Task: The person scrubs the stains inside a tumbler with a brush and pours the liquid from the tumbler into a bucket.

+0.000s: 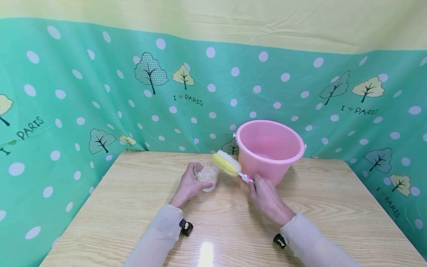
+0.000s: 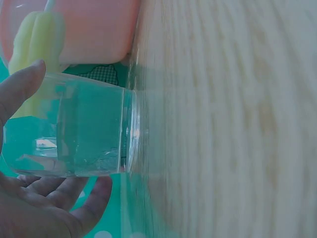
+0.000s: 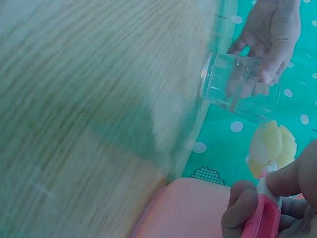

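In the head view, my left hand [image 1: 189, 186] holds a clear cup [image 1: 207, 178] around its side, thumb on the near side and fingers on the far side. The cup [image 2: 89, 129] stands upright with its base at or just above the tabletop; which, I cannot tell. My right hand [image 1: 268, 200] grips a sponge cup brush by its pink and white handle [image 3: 265, 218]. The brush's yellow and white sponge head [image 1: 227, 163] points left towards the cup, beside its rim and outside it. In the right wrist view, thumb and fingers close round the handle.
Behind my right hand stands a pink bucket [image 1: 267, 168], its inside bottom partly visible. The light wood table [image 1: 213, 226] reaches back to a green dotted curtain [image 1: 200, 122] printed with trees. Black wrist cameras [image 1: 186, 227] sit at both cuffs.
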`<state>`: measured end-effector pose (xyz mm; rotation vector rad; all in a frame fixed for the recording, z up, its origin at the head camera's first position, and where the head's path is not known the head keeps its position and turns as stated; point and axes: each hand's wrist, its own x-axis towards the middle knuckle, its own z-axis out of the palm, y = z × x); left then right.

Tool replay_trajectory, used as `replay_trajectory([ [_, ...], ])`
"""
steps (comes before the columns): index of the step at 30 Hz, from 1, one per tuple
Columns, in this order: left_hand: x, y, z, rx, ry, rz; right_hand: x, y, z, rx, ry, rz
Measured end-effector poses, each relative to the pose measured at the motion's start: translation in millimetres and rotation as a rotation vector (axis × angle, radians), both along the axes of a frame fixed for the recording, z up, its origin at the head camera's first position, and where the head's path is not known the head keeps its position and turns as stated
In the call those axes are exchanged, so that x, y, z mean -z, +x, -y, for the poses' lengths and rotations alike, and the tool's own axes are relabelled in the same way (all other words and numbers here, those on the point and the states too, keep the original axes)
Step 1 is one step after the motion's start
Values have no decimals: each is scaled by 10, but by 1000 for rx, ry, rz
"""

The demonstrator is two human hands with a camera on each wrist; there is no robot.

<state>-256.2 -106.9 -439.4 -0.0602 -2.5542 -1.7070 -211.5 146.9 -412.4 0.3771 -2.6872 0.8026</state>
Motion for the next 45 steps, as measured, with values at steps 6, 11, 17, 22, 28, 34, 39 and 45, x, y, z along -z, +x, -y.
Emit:
replay_trajectory([
  [6,-3,6,-4,-6,-4,-3,29,3,15,21,-1,24],
  [11,5,-3,-9,-11,-7,-14,61,-4,35,27,-8,27],
  [17,3,-4,-4,-5,2,-25,90,-9,64,29,-15,22],
  [22,-4,-3,0,-9,1,-13,120,-15,89,33,-11,29],
  [28,-8,6,6,-10,-6,-9,150,-15,118,34,-13,91],
  [34,1,6,12,-5,2,-14,165,-19,123,30,-11,126],
  [39,3,10,12,-6,-3,-8,187,-30,120,16,-19,156],
  [45,13,12,-2,-2,2,-5,244,-38,111,22,-1,180],
])
